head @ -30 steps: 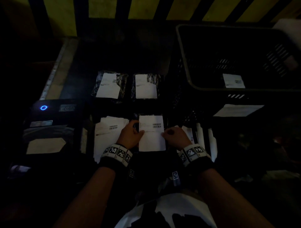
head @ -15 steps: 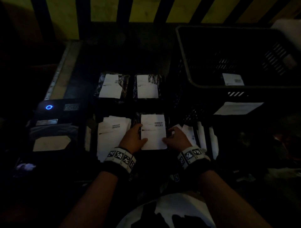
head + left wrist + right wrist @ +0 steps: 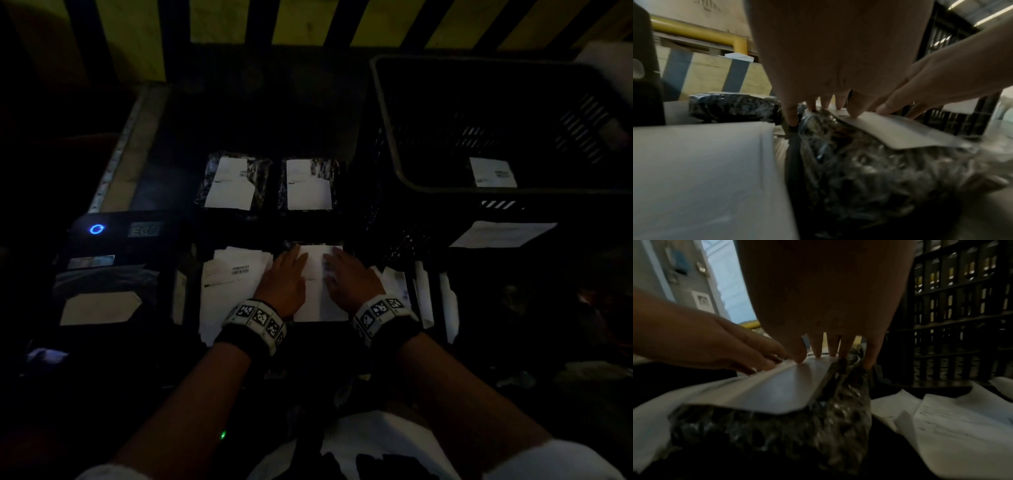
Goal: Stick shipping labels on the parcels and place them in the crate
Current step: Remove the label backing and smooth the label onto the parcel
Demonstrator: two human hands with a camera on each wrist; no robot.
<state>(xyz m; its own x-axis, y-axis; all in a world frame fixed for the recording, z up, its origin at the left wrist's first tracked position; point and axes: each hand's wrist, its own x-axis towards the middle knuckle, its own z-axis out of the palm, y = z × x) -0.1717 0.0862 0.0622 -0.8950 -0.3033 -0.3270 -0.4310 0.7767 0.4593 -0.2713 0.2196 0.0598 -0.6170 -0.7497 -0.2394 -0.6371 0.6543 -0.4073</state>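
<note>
Both hands (image 3: 317, 279) slid flat onto label (image 3: 317, 301).

Head view was very dim, corners nearly black; white labels (image 3: 228, 182) and blue indicator light (image 3: 97, 229) stood out brightest. Wrist views were brighter but soft, motion-blurred. Daylight came from window (image 3: 729, 280) and ceiling strips (image 3: 982, 14). Wide-angle bending showed at edges; bubble-wrapped parcel (image 3: 869, 175) glinted, out of focus.

I was working in a dim warehouse packing station: label printer (image 3: 113, 260) at left, black crate (image 3: 387, 137) upper right, hazard-striped barrier (image 3: 308, 20) along top.
</note>
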